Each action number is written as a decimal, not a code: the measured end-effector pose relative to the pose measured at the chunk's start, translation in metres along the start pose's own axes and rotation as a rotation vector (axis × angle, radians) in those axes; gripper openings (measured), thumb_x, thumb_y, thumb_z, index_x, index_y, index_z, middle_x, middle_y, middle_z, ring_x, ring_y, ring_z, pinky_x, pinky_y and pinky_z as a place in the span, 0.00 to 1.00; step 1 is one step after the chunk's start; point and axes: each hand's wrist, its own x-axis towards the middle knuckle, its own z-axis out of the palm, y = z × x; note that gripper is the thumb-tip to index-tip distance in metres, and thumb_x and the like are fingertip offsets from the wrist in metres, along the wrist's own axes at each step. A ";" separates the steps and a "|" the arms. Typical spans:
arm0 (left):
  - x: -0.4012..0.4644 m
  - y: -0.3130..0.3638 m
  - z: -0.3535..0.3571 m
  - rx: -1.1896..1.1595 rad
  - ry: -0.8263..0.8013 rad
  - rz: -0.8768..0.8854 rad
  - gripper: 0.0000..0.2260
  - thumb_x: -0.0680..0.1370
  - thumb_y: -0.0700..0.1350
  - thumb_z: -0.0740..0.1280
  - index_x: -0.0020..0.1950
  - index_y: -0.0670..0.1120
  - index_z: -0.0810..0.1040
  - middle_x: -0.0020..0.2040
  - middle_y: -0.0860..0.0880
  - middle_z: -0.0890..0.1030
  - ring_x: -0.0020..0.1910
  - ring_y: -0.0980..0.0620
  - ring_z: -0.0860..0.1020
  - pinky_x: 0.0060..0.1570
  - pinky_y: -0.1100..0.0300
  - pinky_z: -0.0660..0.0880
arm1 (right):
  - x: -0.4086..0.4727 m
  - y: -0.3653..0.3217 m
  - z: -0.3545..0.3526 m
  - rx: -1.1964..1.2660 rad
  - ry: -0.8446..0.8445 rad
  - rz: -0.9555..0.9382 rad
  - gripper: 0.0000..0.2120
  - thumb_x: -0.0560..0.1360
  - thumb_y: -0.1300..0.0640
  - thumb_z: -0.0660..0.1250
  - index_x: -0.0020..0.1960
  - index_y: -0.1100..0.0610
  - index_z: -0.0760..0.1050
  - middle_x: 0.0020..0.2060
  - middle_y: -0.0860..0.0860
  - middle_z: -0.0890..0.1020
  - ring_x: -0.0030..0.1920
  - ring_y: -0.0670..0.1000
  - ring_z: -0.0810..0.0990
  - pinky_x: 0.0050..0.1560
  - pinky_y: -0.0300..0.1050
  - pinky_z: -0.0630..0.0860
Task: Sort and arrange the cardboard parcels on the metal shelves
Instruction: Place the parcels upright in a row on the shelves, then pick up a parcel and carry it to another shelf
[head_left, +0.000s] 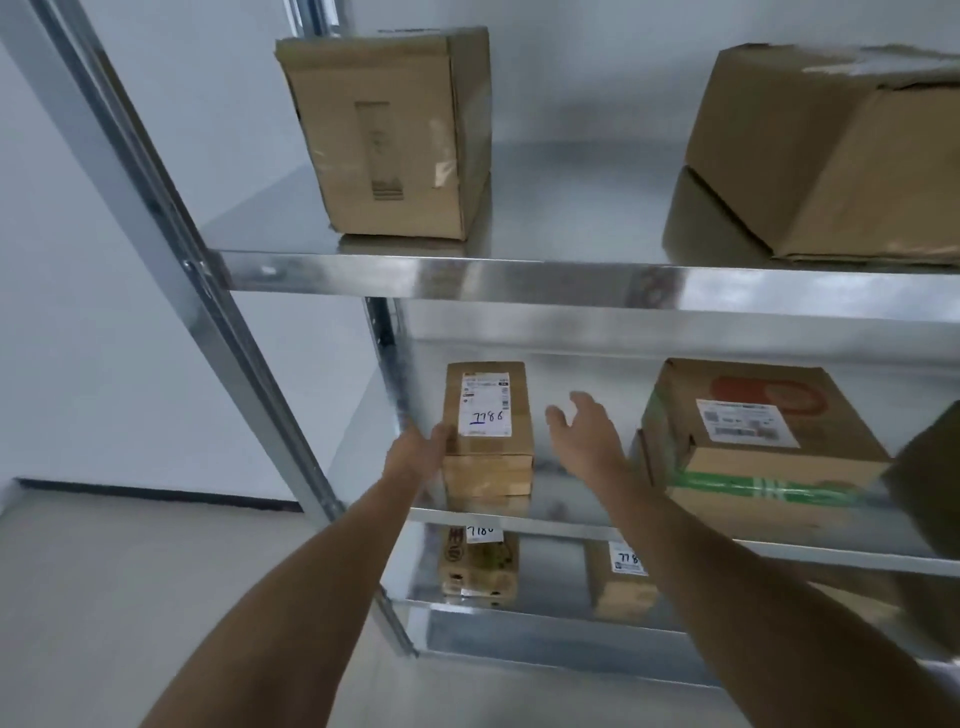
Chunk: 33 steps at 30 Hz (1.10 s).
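Two bare hands reach into the middle metal shelf (519, 519). Left hand (415, 454) touches the left side of a small parcel (488, 431) labelled 7786; right hand (584, 434) hovers just beside it, fingers spread, holding nothing. Likely placing it; next, square it up.

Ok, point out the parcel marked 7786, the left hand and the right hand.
parcel marked 7786 (485, 410): head view, on its white top label.
left hand (415, 454): head view, back of the hand.
right hand (584, 434): head view, back of the hand.
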 end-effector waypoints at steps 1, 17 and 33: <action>0.004 -0.008 -0.001 -0.051 -0.082 -0.024 0.33 0.83 0.62 0.61 0.75 0.36 0.70 0.70 0.38 0.77 0.67 0.38 0.76 0.69 0.48 0.72 | -0.003 -0.006 0.016 0.076 -0.076 0.130 0.28 0.84 0.47 0.58 0.78 0.63 0.61 0.75 0.60 0.69 0.72 0.60 0.71 0.69 0.50 0.68; 0.023 -0.049 -0.008 -0.713 -0.484 0.017 0.13 0.84 0.42 0.65 0.67 0.53 0.77 0.56 0.47 0.86 0.51 0.48 0.84 0.45 0.60 0.81 | -0.010 0.015 0.075 0.596 -0.238 0.380 0.26 0.77 0.48 0.73 0.67 0.55 0.64 0.60 0.52 0.80 0.58 0.54 0.82 0.63 0.57 0.79; 0.006 -0.050 -0.013 -0.797 -0.458 0.018 0.20 0.78 0.31 0.67 0.67 0.45 0.70 0.58 0.45 0.84 0.49 0.48 0.86 0.46 0.52 0.84 | -0.017 0.015 0.069 0.569 -0.326 0.203 0.26 0.78 0.52 0.72 0.72 0.48 0.66 0.64 0.47 0.80 0.61 0.49 0.80 0.54 0.43 0.78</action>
